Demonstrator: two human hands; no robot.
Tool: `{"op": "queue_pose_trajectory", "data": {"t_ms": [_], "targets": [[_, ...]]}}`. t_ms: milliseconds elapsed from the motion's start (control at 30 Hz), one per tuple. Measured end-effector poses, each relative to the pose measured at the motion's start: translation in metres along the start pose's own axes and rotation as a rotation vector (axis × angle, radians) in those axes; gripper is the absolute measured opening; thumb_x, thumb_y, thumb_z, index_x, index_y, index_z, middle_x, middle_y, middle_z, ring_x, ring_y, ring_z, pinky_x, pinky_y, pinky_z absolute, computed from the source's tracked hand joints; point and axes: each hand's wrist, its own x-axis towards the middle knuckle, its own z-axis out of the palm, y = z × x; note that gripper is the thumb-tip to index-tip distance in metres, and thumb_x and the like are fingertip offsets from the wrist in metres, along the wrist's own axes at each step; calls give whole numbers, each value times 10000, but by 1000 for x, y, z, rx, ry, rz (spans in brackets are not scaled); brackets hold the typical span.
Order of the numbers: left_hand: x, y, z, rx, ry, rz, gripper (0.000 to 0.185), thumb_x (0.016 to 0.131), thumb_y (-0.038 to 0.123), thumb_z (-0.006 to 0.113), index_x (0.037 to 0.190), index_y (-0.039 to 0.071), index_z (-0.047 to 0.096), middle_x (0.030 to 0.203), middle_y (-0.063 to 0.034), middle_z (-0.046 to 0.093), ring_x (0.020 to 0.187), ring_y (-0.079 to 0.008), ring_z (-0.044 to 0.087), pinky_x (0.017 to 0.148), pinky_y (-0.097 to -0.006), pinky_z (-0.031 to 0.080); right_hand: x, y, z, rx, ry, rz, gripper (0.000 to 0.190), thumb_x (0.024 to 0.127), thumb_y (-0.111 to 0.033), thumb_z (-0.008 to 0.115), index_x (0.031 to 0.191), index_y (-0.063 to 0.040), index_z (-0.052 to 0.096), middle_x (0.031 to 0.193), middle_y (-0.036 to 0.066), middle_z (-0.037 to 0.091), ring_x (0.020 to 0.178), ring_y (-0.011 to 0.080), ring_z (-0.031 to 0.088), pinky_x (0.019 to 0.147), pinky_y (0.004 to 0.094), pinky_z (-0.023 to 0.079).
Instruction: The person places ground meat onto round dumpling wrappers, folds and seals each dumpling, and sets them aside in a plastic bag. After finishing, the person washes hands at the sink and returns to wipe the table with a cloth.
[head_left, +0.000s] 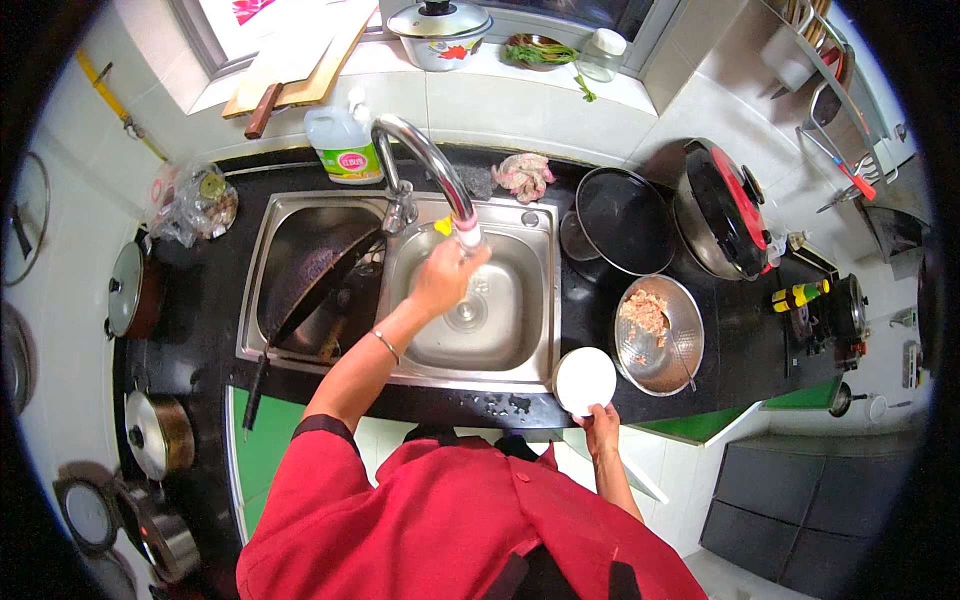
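My left hand (448, 276) is at the tip of the chrome faucet (435, 159), over the right basin of the steel double sink (499, 349). Its fingers are partly blurred, and whether they grip the spout is unclear. With my right hand (602, 429) I hold the near rim of a round white dish (585, 381), at the sink's front right corner. Just right of the dish stands a steel bowl (686, 367) containing ground meat (645, 313) and a thin utensil. A black-handled wok (315, 289) leans in the left basin.
Behind the sink are a plastic jug (345, 146) and a crumpled cloth (523, 178). A dark round pan or lid (625, 221) and a red-and-black lidded cooker (724, 210) stand to the right. Lidded pots (159, 435) line the left counter. The wok's handle (256, 394) overhangs the front edge.
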Motion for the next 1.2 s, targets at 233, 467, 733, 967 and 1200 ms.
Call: {"op": "queue_pose_trajectory", "data": {"t_ms": [233, 467, 733, 967, 1200], "targets": [[3, -69, 2, 303, 146, -191, 319, 749, 102, 574, 1067, 69, 578, 1003, -133, 570, 955, -303, 530, 896, -426, 385, 21, 7, 46, 193, 157, -94, 305, 781, -19, 474, 1083, 25, 495, 931, 144, 609, 733, 247, 623, 582, 319, 556], [-15, -78, -10, 44, -135, -160, 223, 776, 135, 591, 976, 38, 574, 874, -152, 561, 904, -329, 528, 851, -456, 409, 36, 5, 67, 273, 214, -89, 246, 810, -38, 491, 1045, 31, 476, 930, 167, 612, 712, 282, 636, 609, 321, 557], [-18, -34, 68, -1576, -221, -1130, 284, 881, 202, 496, 1132, 85, 555, 1108, -116, 606, 1002, -248, 567, 870, -389, 445, -18, -14, 126, 103, 71, 148, 461, 928, -407, 473, 1170, -14, 484, 933, 168, 639, 756, 234, 644, 649, 314, 524], [31, 6, 103, -2321, 227, -1189, 478, 904, 374, 493, 1322, 156, 411, 1281, -26, 489, 1128, -187, 490, 931, -369, 430, 111, -60, 317, -1070, -227, -919, 553, 973, -371, 266, 1329, 39, 370, 1408, 209, 332, 1340, 321, 255, 1115, 382, 142], [37, -10, 78, -2161, 364, -1154, 287, 917, 358, 480, 1077, 135, 564, 1026, -7, 603, 965, -154, 560, 885, -322, 434, 124, -37, 362, -722, -322, -517, 468, 881, -223, 547, 1279, -8, 430, 1316, 172, 424, 1227, 251, 380, 1004, 330, 322]]}}
